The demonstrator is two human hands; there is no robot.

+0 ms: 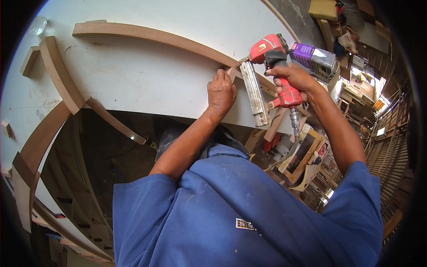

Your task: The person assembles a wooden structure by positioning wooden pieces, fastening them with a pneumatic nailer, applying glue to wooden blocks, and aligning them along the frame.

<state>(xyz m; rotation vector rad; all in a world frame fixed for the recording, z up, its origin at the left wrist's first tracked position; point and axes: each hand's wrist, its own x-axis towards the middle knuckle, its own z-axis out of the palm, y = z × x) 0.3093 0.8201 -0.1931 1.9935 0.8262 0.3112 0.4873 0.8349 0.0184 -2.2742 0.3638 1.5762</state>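
A red and black pneumatic nail gun [263, 48] is in the grip of my right hand [294, 81], its fingers wrapped round the handle. Its nose rests at or just above a long wooden strip [155, 35] that looks curved, lying on the white tabletop [147, 80]. The silver magazine [253, 95] slants down toward me. Beside the nose, my left hand [220, 92] is closed on a small wood block [231, 74], held against the near side of the strip. An air hose [294, 147] hangs from the gun's metal fitting.
Right of the gun stands a purple and silver metal can [313, 58]. Curved wooden pieces [62, 75] and a short block [30, 61] lie at the left. A clear container [37, 26] sits at the far left. Cluttered timber [307, 155] fills the right.
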